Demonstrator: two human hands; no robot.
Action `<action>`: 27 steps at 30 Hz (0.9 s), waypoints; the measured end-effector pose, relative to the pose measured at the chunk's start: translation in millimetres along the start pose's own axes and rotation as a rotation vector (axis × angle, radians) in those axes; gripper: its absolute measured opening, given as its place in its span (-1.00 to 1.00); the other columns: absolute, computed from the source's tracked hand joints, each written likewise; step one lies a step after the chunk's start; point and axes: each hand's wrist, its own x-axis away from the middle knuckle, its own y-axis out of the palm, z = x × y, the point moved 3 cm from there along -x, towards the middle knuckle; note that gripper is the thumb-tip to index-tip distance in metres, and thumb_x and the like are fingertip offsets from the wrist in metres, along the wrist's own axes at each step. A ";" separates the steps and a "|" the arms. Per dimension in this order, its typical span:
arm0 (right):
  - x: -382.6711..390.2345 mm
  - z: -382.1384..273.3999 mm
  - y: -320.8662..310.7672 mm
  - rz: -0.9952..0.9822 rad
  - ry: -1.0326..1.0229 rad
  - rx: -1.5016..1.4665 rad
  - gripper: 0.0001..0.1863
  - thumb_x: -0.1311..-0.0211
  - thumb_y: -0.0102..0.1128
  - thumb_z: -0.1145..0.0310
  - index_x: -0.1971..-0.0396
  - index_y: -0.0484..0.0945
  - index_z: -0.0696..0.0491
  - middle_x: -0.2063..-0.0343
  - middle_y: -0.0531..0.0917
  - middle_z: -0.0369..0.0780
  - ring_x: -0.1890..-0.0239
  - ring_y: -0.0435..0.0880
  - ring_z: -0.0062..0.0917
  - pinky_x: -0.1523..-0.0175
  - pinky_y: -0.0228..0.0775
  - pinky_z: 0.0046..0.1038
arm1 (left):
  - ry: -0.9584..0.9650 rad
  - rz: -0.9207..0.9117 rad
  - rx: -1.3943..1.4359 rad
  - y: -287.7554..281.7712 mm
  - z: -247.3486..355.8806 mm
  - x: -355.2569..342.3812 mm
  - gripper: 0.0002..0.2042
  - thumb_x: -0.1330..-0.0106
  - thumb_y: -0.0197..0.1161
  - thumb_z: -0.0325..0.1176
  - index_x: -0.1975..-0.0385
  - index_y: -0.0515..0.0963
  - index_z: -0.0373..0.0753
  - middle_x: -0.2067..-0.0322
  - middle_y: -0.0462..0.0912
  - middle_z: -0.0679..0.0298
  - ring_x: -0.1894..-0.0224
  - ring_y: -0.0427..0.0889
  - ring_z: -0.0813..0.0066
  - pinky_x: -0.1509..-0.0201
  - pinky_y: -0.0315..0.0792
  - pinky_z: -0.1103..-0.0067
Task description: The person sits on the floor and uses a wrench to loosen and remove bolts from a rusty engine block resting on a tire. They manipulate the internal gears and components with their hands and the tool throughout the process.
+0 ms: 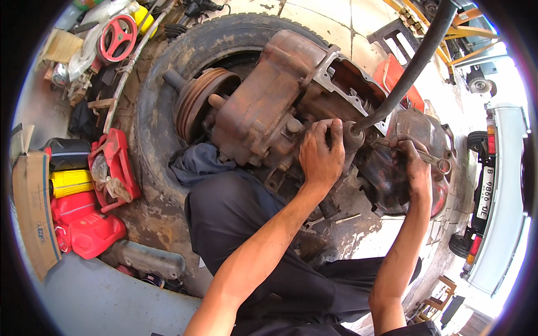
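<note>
Trousers (227, 215) in dark cloth fill the foreground, one knee raised beside the rusty machine (252, 106), so that the person works low and close. The left hand (322, 157) lies with bent fingers against the round socket (353, 134) at the foot of a dark rod (412, 70), apparently to steady it; whether those fingers clasp anything cannot be told from where one stands. The right hand (413, 168) is closed around a wrench (430, 158), whose ring end shows beyond the knuckles; the full wrap suggests a wish to keep the shaft from slipping in the palm. The rod slants up and away to the right, leaving both wrists free room.

Just beyond, the machine lies over a tyre (151, 106), which probably cushions it and checks any rolling. Its grooved wheel (190, 109) sits over the tyre's hollow, and its open chamber (350, 75) leaves the inside exposed. A blue-grey rag (202, 162) is bunched between knee and machine, perhaps as padding. Under the right hand sits a dark casing (375, 179); whether it joins the machine is unclear.

Farther left, a red jug (92, 229), a yellow bottle (73, 182) and a black bottle (68, 154) are grouped beside a cardboard box (36, 213), seemingly stored aside. A red handwheel (117, 38) lies past the tyre. Farthest right stands a pale vehicle (499, 207).
</note>
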 end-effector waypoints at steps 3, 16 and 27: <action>9.7 -4.7 2.2 0.008 0.018 -0.062 -0.80 -0.30 -0.04 0.39 0.33 0.57 0.15 0.52 0.56 -0.21 0.48 0.51 -0.49 0.30 0.40 -0.43 | -0.014 0.006 -0.036 0.6 -1.0 -1.4 -0.54 -0.48 -0.05 0.08 0.20 0.59 -0.22 0.23 0.63 0.11 0.11 0.57 0.08 -0.01 0.39 0.32; 90.4 5.6 83.7 0.360 -0.490 0.276 -0.86 -0.27 -0.04 0.53 0.28 0.51 0.20 0.40 0.51 -0.03 0.34 0.54 -0.13 0.22 0.38 -0.17 | -0.024 0.026 -0.066 3.8 0.0 -2.6 -0.55 -0.47 -0.04 0.07 0.24 0.58 -0.22 0.21 0.63 0.11 0.09 0.57 0.06 -0.01 0.38 0.27; 79.0 21.6 104.8 0.406 -0.569 0.326 -0.87 -0.29 -0.04 0.55 0.23 0.48 0.21 0.35 0.48 -0.02 0.29 0.51 -0.13 0.16 0.36 -0.18 | -0.009 0.026 -0.082 4.3 1.9 -3.3 -0.59 -0.47 -0.03 0.03 0.26 0.56 -0.22 0.24 0.61 0.13 0.11 0.57 0.05 0.00 0.38 0.26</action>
